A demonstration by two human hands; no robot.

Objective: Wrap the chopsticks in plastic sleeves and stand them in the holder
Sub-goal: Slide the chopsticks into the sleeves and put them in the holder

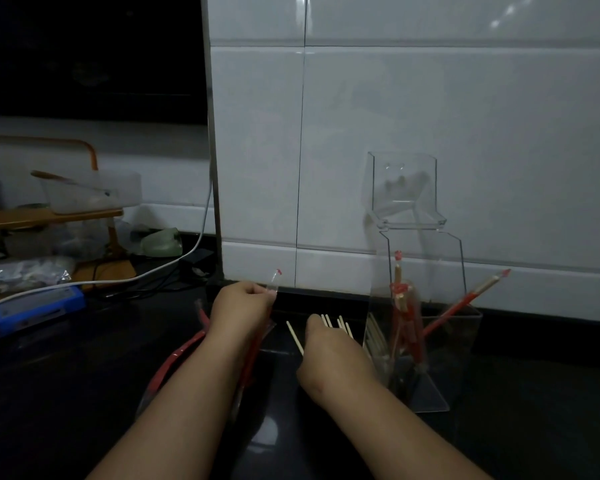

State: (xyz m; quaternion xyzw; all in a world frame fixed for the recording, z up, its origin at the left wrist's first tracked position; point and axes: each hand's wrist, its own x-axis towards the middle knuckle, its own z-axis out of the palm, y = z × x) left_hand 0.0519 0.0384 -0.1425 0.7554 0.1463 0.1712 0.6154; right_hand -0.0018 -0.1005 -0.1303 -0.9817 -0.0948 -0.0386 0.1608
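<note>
Clear holder (426, 271) right of the hands already has some wrapped chopsticks (407, 306); left hand (239, 306) pinches a sleeve (273, 282), right hand (329, 351) curls round bare chopsticks (294, 337) awaiting wrapping.

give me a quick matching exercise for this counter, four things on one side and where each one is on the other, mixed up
1 plastic sleeve
2 bare chopsticks
3 wrapped chopsticks
4 blue box

a standing in the clear holder
b pinched by the left hand
c far left on the counter
d under the right hand

Pairs: 1-b, 2-d, 3-a, 4-c
</note>
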